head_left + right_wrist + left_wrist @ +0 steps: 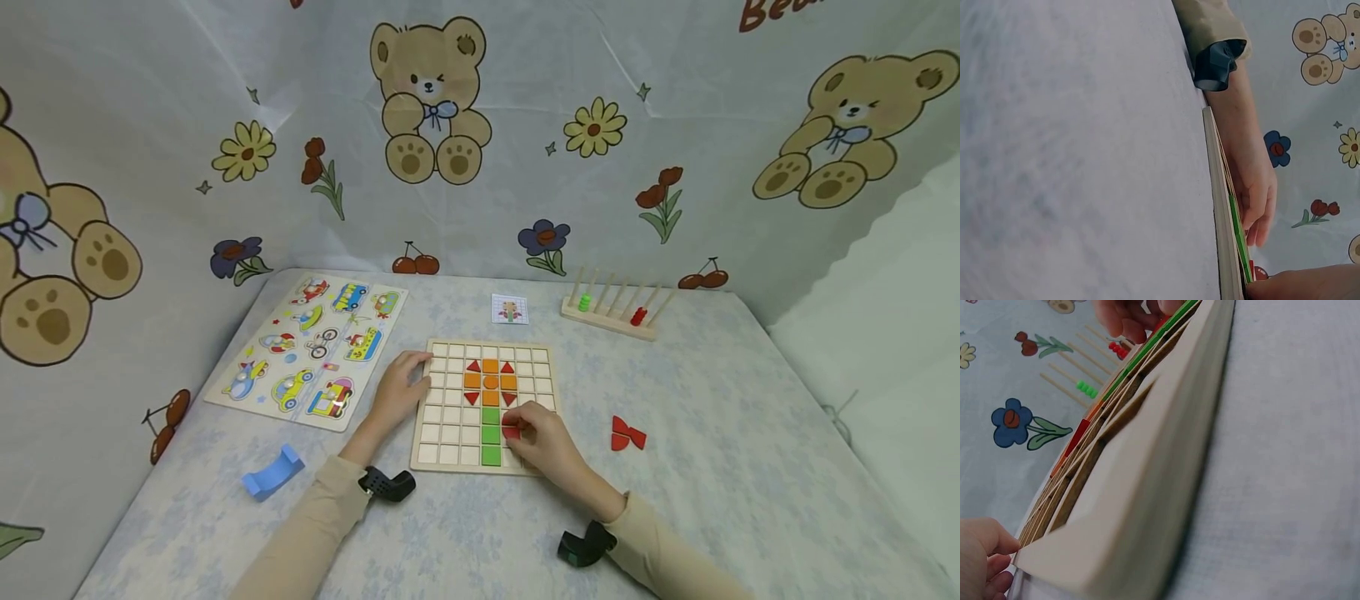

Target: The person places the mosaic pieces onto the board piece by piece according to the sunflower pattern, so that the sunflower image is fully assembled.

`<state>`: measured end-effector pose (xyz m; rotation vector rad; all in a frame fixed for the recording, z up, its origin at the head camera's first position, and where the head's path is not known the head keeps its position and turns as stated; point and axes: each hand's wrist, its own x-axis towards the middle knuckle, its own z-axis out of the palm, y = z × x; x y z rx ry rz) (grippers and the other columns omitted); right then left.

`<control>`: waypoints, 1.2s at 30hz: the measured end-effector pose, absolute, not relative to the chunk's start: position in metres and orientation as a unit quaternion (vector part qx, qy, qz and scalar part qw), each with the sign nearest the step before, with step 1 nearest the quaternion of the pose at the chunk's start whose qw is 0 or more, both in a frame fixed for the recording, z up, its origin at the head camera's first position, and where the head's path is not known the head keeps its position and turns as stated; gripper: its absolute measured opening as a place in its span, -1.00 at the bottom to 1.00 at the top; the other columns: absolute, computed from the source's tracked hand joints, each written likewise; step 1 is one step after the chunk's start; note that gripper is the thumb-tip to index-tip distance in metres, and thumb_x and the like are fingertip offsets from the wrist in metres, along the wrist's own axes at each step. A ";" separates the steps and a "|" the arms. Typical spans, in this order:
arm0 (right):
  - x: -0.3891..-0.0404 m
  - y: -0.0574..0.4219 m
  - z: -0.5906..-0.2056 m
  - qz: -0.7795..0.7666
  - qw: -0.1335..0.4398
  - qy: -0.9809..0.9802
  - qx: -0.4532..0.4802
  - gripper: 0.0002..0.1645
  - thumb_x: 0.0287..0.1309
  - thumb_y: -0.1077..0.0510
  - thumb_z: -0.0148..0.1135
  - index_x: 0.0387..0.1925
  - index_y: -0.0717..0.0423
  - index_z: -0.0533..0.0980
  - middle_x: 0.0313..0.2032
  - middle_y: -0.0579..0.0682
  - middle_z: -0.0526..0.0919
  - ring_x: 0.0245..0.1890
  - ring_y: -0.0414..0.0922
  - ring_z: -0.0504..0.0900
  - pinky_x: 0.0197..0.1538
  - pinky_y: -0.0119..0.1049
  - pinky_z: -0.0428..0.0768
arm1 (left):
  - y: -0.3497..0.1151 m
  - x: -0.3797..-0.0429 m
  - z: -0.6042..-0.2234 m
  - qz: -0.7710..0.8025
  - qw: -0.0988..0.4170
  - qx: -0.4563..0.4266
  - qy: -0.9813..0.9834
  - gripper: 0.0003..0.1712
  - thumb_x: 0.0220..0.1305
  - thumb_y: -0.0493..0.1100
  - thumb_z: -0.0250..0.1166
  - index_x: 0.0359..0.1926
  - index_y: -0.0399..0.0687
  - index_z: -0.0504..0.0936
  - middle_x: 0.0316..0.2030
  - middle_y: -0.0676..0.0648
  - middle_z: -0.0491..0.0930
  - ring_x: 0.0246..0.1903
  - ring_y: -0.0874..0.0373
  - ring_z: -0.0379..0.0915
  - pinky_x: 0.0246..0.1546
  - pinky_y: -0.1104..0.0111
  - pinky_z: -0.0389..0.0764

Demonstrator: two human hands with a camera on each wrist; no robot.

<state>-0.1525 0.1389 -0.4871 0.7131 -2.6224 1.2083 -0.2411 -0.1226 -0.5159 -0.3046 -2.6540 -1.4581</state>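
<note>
A wooden grid board (442,414) lies mid-table with orange squares (490,367), red triangles (473,367) and a column of green squares (491,435) in its cells. My right hand (551,446) pinches a red piece (511,432) with a rounded edge, beside the green column; fingers hide part of it. My left hand (397,392) touches the board's left edge with relaxed fingers, seen also at the edge in the left wrist view. To the right of the board lie a few loose red pieces (621,440). Behind it is a small pattern card (510,309).
A vehicle puzzle board (251,400) lies at the left. A blue curved block (273,472) is nearer the front. At the back right stands a wooden peg rack (609,322) with green and red beads. A cloth printed with bears (431,100) hangs behind the table.
</note>
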 end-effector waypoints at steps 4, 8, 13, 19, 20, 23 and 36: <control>-0.152 0.138 -0.488 0.415 0.085 -0.874 0.239 -0.72 -0.10 0.41 0.38 -0.24 0.23 0.62 -0.31 0.04 0.65 -0.34 -0.10 0.53 -0.26 -0.39 0.56 | -0.123 -0.240 -0.515 -0.480 0.048 -0.099 -0.870 -0.53 0.21 -0.24 0.19 0.18 -0.11 0.51 0.11 -0.11 0.50 0.28 -0.04 0.32 0.37 0.08 0.29; -0.151 0.138 -0.489 0.427 0.088 -0.866 0.245 -0.66 -0.15 0.48 0.36 -0.23 0.25 0.62 -0.27 0.03 0.66 -0.32 -0.10 0.54 -0.24 -0.42 0.57 | -0.122 -0.240 -0.514 -0.482 0.047 -0.099 -0.869 -0.53 0.21 -0.24 0.19 0.18 -0.11 0.51 0.11 -0.11 0.50 0.28 -0.04 0.31 0.37 0.08 0.28; -0.151 0.137 -0.492 0.450 0.089 -0.852 0.250 -0.66 -0.16 0.54 0.31 -0.25 0.27 0.61 -0.36 0.06 0.61 -0.43 -0.12 0.47 -0.38 -0.44 0.52 | -0.122 -0.240 -0.515 -0.483 0.046 -0.097 -0.869 -0.53 0.22 -0.24 0.19 0.18 -0.11 0.51 0.11 -0.10 0.50 0.29 -0.02 0.31 0.38 0.09 0.27; -0.149 0.136 -0.492 0.450 0.105 -0.859 0.219 -0.64 -0.21 0.55 0.26 -0.30 0.21 0.61 -0.45 0.00 0.53 -0.49 -0.20 0.39 -0.47 -0.52 0.42 | -0.123 -0.241 -0.517 -0.483 0.047 -0.098 -0.869 -0.54 0.23 -0.23 0.19 0.18 -0.10 0.51 0.11 -0.10 0.50 0.29 -0.02 0.31 0.38 0.09 0.27; -0.149 0.136 -0.492 0.447 0.106 -0.863 0.211 -0.64 -0.21 0.55 0.26 -0.30 0.20 0.61 -0.46 -0.01 0.52 -0.50 -0.23 0.37 -0.49 -0.53 0.39 | -0.123 -0.241 -0.517 -0.483 0.047 -0.099 -0.869 -0.54 0.23 -0.23 0.19 0.18 -0.09 0.51 0.11 -0.10 0.50 0.29 -0.02 0.31 0.38 0.08 0.27; -0.147 0.135 -0.489 0.436 0.102 -0.872 0.195 -0.62 -0.22 0.55 0.25 -0.30 0.17 0.62 -0.48 -0.02 0.49 -0.52 -0.29 0.29 -0.51 -0.54 0.29 | -0.122 -0.241 -0.517 -0.482 0.047 -0.099 -0.869 -0.54 0.23 -0.23 0.19 0.18 -0.09 0.51 0.11 -0.10 0.50 0.28 -0.02 0.31 0.38 0.08 0.27; -0.145 0.134 -0.488 0.429 0.072 -0.880 0.193 -0.62 -0.21 0.50 0.29 -0.23 0.22 0.59 -0.50 -0.03 0.50 -0.59 -0.34 0.31 -0.52 -0.54 0.33 | -0.123 -0.242 -0.518 -0.488 0.041 -0.096 -0.867 -0.54 0.24 -0.23 0.19 0.18 -0.09 0.51 0.12 -0.09 0.49 0.29 -0.01 0.29 0.38 0.08 0.27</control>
